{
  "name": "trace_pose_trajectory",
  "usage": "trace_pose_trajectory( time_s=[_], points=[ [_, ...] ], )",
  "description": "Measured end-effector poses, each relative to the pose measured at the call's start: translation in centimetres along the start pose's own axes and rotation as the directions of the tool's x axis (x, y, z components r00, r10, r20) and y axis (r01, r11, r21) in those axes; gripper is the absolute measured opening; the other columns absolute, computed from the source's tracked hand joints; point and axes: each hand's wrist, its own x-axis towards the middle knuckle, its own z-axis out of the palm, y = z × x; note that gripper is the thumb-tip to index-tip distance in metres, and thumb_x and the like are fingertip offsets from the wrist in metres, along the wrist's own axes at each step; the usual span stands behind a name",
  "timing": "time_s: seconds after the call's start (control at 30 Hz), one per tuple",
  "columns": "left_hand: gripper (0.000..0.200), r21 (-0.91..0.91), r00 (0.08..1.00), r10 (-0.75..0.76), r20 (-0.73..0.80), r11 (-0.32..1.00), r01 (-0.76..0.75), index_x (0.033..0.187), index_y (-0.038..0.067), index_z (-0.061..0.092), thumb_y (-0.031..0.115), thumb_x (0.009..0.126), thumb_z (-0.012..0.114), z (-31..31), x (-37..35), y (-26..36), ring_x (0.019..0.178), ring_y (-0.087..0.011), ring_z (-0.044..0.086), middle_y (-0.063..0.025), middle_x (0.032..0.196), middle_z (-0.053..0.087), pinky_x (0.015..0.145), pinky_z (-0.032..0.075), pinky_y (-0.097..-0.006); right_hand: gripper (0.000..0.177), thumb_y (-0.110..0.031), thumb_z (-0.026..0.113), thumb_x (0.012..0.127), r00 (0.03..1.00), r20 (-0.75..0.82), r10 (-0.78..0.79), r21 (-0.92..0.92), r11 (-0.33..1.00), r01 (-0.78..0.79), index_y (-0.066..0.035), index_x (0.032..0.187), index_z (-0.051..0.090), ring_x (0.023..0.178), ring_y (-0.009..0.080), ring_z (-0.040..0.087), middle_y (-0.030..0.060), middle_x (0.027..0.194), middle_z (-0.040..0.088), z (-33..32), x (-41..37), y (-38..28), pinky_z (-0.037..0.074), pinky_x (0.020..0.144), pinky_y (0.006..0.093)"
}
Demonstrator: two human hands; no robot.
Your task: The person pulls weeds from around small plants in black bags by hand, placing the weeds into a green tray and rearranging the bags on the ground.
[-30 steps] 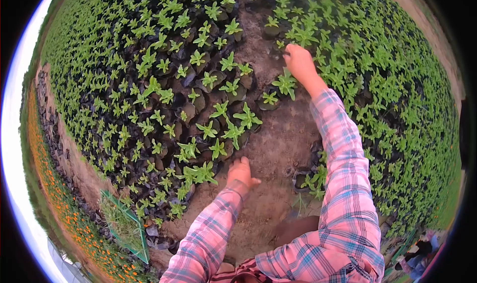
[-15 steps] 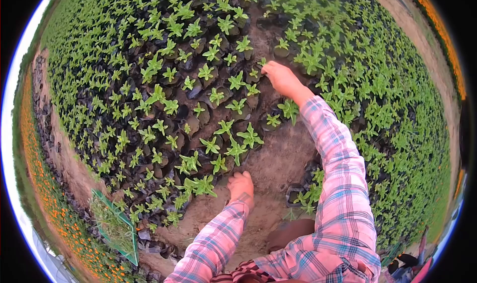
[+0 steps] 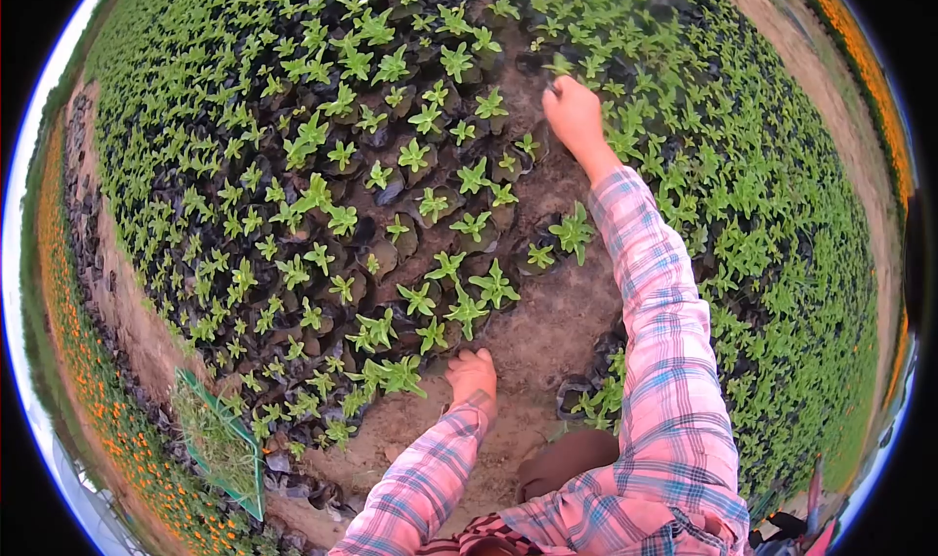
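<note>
My right hand (image 3: 575, 114) reaches far forward over the bare strip, its fingers closed round the dark pot of a small green seedling (image 3: 559, 64). Close to my body, my left hand (image 3: 471, 374) rests low by the soil with its fingers curled; whether it holds anything is hidden. Just ahead of the left hand stand leafy seedlings (image 3: 467, 310) in black bags. Two potted plants, one a larger seedling (image 3: 573, 232), stand on the soil between the left block and my right forearm.
Dense potted seedlings (image 3: 772, 194) fill the right side. A green-edged tray of cut grass (image 3: 220, 439) lies at lower left, beyond it orange flowers (image 3: 127, 429). Bare soil (image 3: 562, 312) runs between the blocks. Part of another person (image 3: 787, 532) shows at lower right.
My right hand has moved forward and slightly right, away from the left block's edge, with a seedling now at its fingertips. My left hand has hardly moved. The view has shifted slightly.
</note>
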Motion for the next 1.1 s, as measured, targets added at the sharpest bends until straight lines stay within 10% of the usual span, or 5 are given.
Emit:
trace_pose_trajectory(
  time_s=[0.13, 0.2, 0.6, 0.97, 1.1],
  points=[
    [0.002, -0.017, 0.999, 0.002, -0.037, 1.000, -0.003, 0.081, 0.016, 0.053, 0.015, 0.080, 0.052, 0.1, 0.1, -0.1, 0.077, -0.0258, 0.050, -0.0094, 0.085, 0.048, 0.061, 0.044, -0.0403, 0.016, -0.016, 0.059, 0.077, 0.988, -0.061, -0.145, -0.068, 0.988, 0.141, -0.001, 0.079, 0.057, 0.078, 0.0384, 0.059, 0.0198, 0.079, 0.061, 3.2, 2.2, -1.4, 0.048, 0.072, 0.0453],
    [0.058, 0.004, 0.984, 0.005, 0.176, 1.000, -0.006, 0.097, 0.013, 0.048, 0.031, 0.055, 0.083, -0.5, 0.2, -0.1, 0.090, -0.0281, 0.053, -0.0098, 0.100, 0.048, 0.070, 0.049, -0.0397, 0.014, -0.017, 0.059, 0.078, 0.987, 0.025, -0.158, -0.041, 0.986, 0.159, -0.004, 0.081, 0.061, 0.079, 0.0380, 0.060, 0.0195, 0.080, 0.061, 5.2, 1.7, -0.6, 0.049, 0.072, 0.0444],
    [0.054, -0.035, 0.983, -0.018, 0.185, 0.999, 0.025, 0.095, 0.012, 0.047, 0.026, 0.056, 0.082, -1.0, 0.1, 0.1, 0.090, -0.0306, 0.051, -0.0113, 0.098, 0.048, 0.069, 0.048, -0.0426, 0.039, -0.010, 0.060, 0.077, 0.997, 0.045, 0.060, 0.018, 0.998, -0.061, -0.006, 0.114, 0.052, 0.088, 0.0380, 0.060, 0.0212, 0.092, 0.063, 6.2, 7.2, 5.7, 0.047, 0.080, 0.0445],
    [0.060, -0.010, 0.980, 0.022, 0.197, 1.000, -0.020, 0.095, 0.011, 0.045, 0.029, 0.053, 0.083, -0.6, -0.2, 0.0, 0.091, -0.0316, 0.051, -0.0127, 0.100, 0.046, 0.070, 0.048, -0.0436, 0.009, -0.013, 0.058, 0.079, 0.987, -0.159, -0.002, 0.052, 0.999, 0.010, -0.005, 0.084, 0.059, 0.082, 0.0368, 0.060, 0.0181, 0.084, 0.063, 8.3, 5.7, 4.1, 0.046, 0.072, 0.0437],
    [0.006, -0.009, 0.999, 0.020, 0.039, 1.000, -0.020, 0.085, 0.014, 0.050, 0.014, 0.080, 0.052, -0.3, -0.2, -0.1, 0.077, -0.0278, 0.051, -0.0098, 0.088, 0.048, 0.063, 0.045, -0.0436, 0.010, -0.012, 0.056, 0.081, 0.993, -0.095, -0.068, 0.079, 0.994, 0.076, -0.007, 0.088, 0.061, 0.081, 0.0364, 0.060, 0.0173, 0.082, 0.063, 8.5, 6.5, 4.9, 0.047, 0.073, 0.0436]
  ],
)
